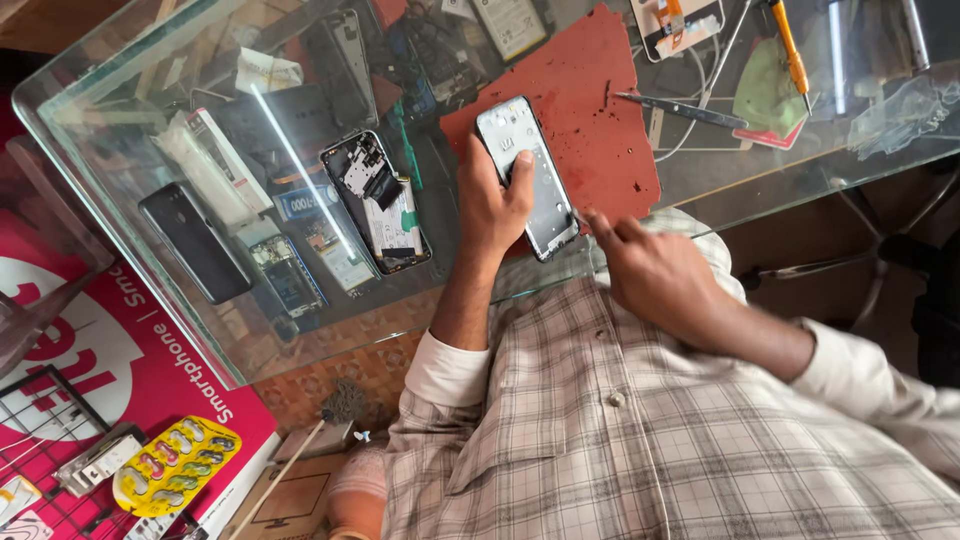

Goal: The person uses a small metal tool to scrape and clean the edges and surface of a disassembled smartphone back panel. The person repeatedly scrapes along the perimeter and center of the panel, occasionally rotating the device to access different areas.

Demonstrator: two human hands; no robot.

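- The left hand (492, 200) grips a phone frame (527, 175), thumb across its face and fingers wrapped round the far edge, so part of the frame is covered.
- The frame lies tilted on a red mat (590, 110) at the near edge of a glass table (120, 130).
- The right hand (650, 275) is closed around a thin tool (580, 216) whose tip touches the frame's lower right edge (only a short sliver of the tool shows, and what kind it is cannot be told).
- Just left of the frame lies an opened phone (377, 200) with its inner parts bare; further left, a black phone (195, 243).
- A pair of tweezers (680, 110) lies beyond the mat, and an orange screwdriver (790, 45) is cut off by the top edge.
- Glare on the glass blurs the clutter under it.
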